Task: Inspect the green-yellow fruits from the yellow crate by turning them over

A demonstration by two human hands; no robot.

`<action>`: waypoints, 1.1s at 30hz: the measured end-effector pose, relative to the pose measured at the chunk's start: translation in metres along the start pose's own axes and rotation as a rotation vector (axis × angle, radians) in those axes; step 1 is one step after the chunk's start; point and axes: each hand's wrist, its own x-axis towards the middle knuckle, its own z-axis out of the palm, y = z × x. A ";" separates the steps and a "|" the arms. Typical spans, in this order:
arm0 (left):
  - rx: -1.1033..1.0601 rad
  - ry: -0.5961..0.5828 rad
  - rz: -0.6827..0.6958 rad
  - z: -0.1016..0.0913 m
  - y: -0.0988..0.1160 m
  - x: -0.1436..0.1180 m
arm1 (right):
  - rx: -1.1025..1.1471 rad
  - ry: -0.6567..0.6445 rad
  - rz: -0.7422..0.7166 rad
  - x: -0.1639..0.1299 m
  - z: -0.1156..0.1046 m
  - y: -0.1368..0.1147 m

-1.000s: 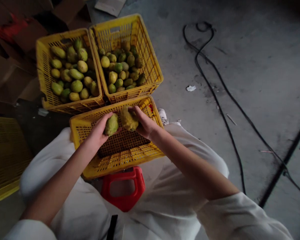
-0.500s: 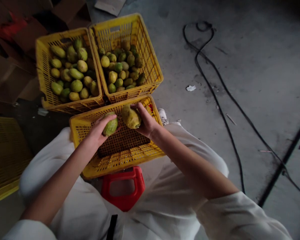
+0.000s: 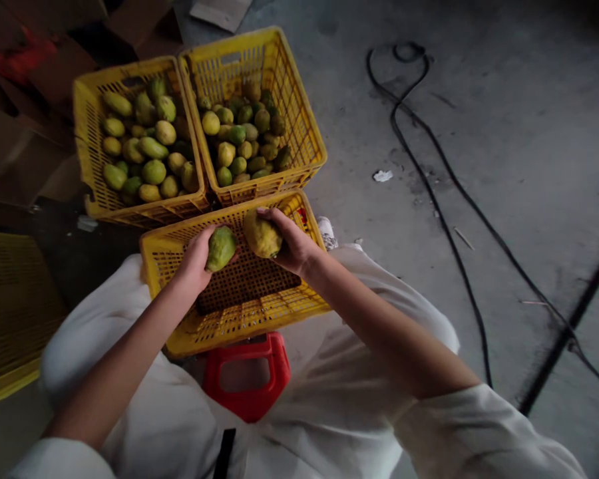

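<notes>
My left hand (image 3: 197,258) is closed around the outer side of a green, faintly ribbed papaya (image 3: 221,249). A yellow-green papaya (image 3: 262,234), larger and somewhat lumpy, sits in my right hand (image 3: 290,241), whose thumb lies over its top. Both fruits are held over a yellow plastic crate (image 3: 239,329) between my legs, a small gap apart. The crate's slatted floor shows beneath them. Fingers under both fruits are mostly hidden.
Two yellow crates stand beyond, a left one (image 3: 80,126) and a right one (image 3: 299,106), both holding many papayas. A red plastic stool (image 3: 279,366) is below me. Another yellow crate (image 3: 14,299) is at left. Black cable (image 3: 454,246) lies on the floor at right.
My left thumb has shifted off the top of the green papaya to its side, uncovering more of it. The yellow-green papaya has turned slightly in my right hand.
</notes>
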 end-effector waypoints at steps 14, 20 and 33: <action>0.145 0.044 -0.012 0.004 0.005 -0.018 | -0.010 -0.050 -0.052 0.005 -0.003 0.001; 0.172 0.048 -0.077 0.004 0.005 -0.017 | -0.014 -0.081 -0.012 0.005 -0.004 0.003; 0.154 -0.086 -0.090 0.000 0.008 -0.011 | 0.007 -0.038 0.038 0.004 -0.002 0.001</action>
